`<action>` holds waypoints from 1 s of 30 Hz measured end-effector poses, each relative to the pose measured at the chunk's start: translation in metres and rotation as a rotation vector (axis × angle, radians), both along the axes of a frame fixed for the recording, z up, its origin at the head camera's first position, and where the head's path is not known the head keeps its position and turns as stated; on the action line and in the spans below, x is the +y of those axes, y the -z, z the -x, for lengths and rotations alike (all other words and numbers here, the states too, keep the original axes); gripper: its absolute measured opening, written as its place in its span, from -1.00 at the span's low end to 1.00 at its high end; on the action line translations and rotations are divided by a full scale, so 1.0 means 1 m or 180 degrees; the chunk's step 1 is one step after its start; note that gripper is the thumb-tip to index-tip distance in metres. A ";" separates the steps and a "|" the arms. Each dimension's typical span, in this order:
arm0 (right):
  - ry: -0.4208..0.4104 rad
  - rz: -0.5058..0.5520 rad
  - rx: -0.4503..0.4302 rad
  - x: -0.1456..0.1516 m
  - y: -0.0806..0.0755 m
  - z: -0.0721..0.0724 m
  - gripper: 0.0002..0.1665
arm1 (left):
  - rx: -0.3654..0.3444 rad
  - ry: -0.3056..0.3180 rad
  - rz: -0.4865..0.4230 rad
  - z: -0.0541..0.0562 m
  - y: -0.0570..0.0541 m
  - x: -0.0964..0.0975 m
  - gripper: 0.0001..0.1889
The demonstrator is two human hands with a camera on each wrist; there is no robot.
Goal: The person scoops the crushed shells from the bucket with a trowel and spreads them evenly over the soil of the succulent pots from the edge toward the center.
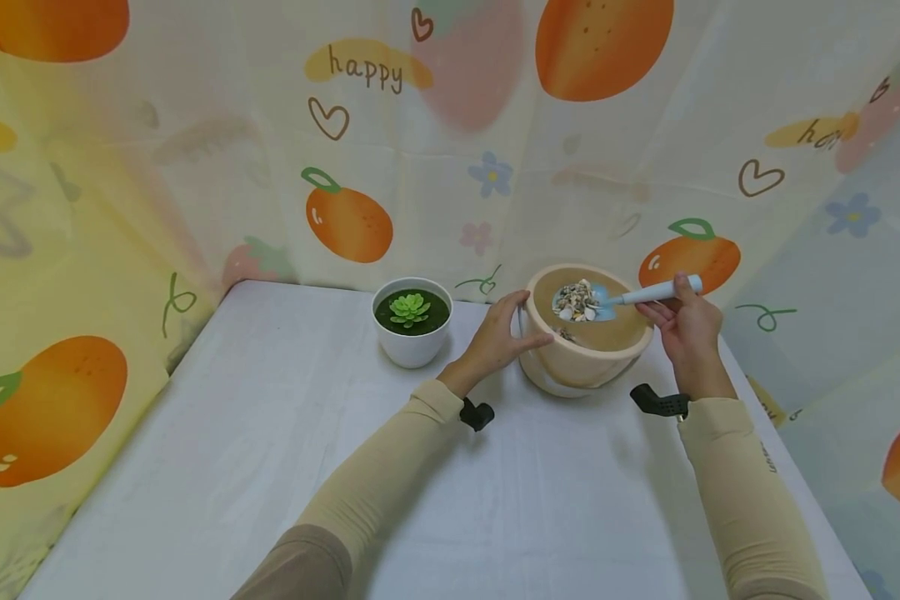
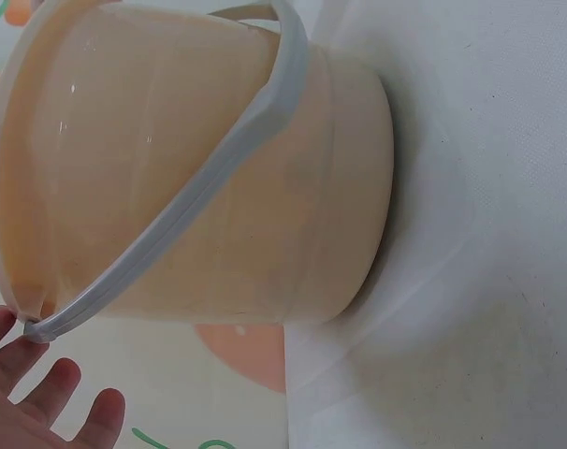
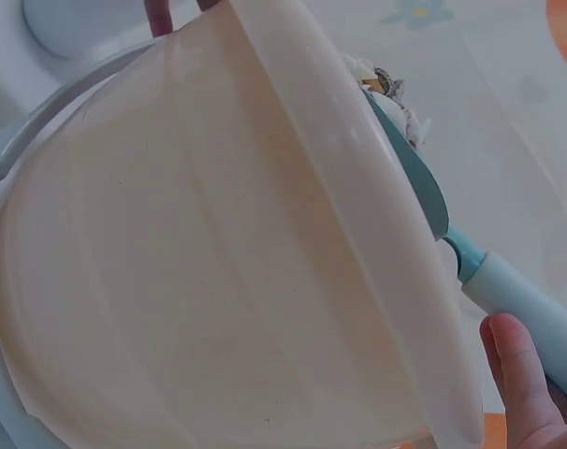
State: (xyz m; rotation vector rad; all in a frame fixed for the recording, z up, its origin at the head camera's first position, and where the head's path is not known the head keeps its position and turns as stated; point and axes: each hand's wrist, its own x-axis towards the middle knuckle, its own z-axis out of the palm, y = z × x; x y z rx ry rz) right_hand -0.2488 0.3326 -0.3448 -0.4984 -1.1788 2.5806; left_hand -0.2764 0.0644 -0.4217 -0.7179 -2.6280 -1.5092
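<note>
On the right of the table stands a beige plastic bucket point(image 1: 581, 367), its grey handle point(image 2: 199, 192) hanging down its side. My left hand point(image 1: 495, 340) rests against the rim's left side, fingers and thumb spread apart; in the left wrist view some fingertips touch the rim by the handle joint. My right hand point(image 1: 690, 329) pinches the pale blue handle of a toy shovel point(image 3: 527, 304). The shovel's blade is over the bucket's mouth, heaped with small shells point(image 1: 576, 300). A few more shells point(image 1: 566, 335) show inside the bucket near its front wall.
Left of the bucket stands a white pot point(image 1: 412, 346) with a green artificial succulent point(image 1: 409, 310). A white cloth covers the table point(image 1: 255, 417). Fruit-printed curtains point(image 1: 435, 192) hang behind and at both sides. Each wrist wears a black camera mount point(image 1: 477, 414).
</note>
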 end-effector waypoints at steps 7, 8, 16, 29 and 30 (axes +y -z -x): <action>0.0032 -0.0007 -0.0024 -0.004 -0.002 0.000 -0.60 | 0.0009 -0.0020 -0.0009 -0.001 -0.001 0.000 -0.11; 0.0031 0.0013 -0.0012 -0.004 -0.002 0.000 -0.61 | 0.0012 -0.0021 -0.0006 -0.001 -0.001 0.000 -0.11; -0.0055 0.0145 0.0054 -0.007 -0.005 0.001 -0.63 | 0.0003 -0.0003 0.0031 -0.001 -0.001 -0.003 -0.11; -0.0105 0.0268 0.0073 -0.013 -0.006 0.001 -0.64 | 0.0090 -0.0050 0.0034 0.000 -0.002 -0.011 -0.13; -0.0107 0.0278 0.0075 -0.014 -0.007 0.001 -0.63 | 0.0090 -0.0050 0.0029 0.000 -0.003 -0.012 -0.13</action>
